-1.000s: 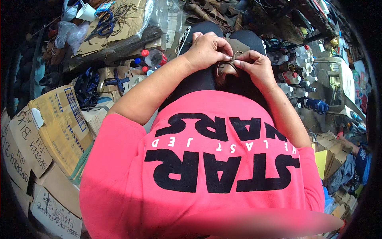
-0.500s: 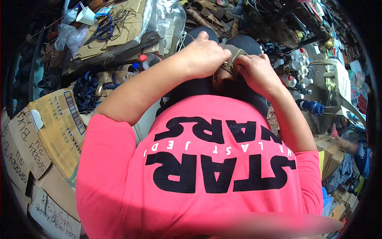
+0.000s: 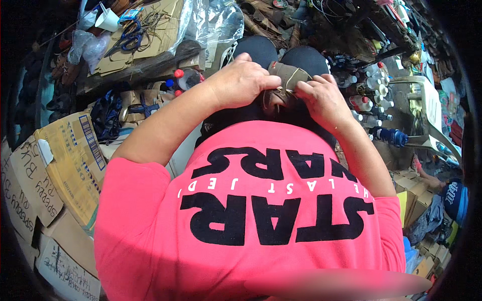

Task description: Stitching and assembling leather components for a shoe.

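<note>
A brown and olive shoe (image 3: pixel 291 76) rests between my dark-clad knees, with thin pale cord (image 3: pixel 299 71) running over its upper. Its lower part is hidden between my legs. At the shoe's left side my left hand (image 3: pixel 244 80) is closed, thumb and fingers pressed together; whatever it pinches is too small to make out. My right hand (image 3: pixel 324 98) is closed at the opposite side, pinching the cord. A small gap over the shoe separates the two hands.
Scissors (image 3: pixel 131 39) and a white cup (image 3: pixel 107 20) lie on cardboard at the upper left. Cardboard boxes (image 3: pixel 70 155) stand at my left. Several plastic bottles (image 3: pixel 362 103) and a white chair (image 3: pixel 429 108) are to the right. Another person's blue clothing (image 3: pixel 457 198) shows at far right.
My left hand has lowered slightly to the left, and my right hand has come down a little. More of the shoe's upper now shows between them.
</note>
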A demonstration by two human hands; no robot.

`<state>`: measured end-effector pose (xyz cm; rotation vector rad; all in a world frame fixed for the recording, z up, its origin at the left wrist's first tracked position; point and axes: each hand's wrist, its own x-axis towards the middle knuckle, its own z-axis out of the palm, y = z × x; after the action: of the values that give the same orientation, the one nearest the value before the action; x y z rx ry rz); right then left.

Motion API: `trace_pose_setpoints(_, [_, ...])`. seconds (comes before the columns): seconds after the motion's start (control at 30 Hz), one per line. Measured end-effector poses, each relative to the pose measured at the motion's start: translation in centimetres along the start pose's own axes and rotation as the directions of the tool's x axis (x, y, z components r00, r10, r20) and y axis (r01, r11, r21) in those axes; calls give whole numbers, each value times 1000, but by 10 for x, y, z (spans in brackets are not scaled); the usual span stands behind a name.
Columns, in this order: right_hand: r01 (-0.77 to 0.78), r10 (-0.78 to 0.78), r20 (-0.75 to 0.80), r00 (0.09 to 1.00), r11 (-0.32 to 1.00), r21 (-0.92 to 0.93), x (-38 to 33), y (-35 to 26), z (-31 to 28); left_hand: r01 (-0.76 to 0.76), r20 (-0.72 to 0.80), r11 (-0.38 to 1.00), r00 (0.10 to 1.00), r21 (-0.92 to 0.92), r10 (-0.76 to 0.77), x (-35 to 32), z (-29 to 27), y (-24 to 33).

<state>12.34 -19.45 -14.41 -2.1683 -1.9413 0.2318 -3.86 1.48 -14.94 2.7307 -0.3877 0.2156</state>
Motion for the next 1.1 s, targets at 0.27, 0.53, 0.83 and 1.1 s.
trace_pose_setpoints(0.27, [-479, 611, 83, 787, 520, 707, -72, 65, -22, 538, -52, 581, 704, -610, -708, -85, -60, -53])
trace_pose_setpoints(0.53, [244, 310, -185, 933, -161, 956, 17, 58, -24, -382, -323, -112, 879, -917, -350, -2, -69, -16])
trace_pose_setpoints(0.83, [-111, 299, 12, 954, 316, 942, 24, 41, -15, -233, -165, -164, 922, -958, -349, -25, -68, 0])
trace_pose_setpoints(1.1, [-405, 489, 131, 862, 512, 757, 37, 26, -16, -228, -177, -172, 946, -958, -270, -13, -62, 2])
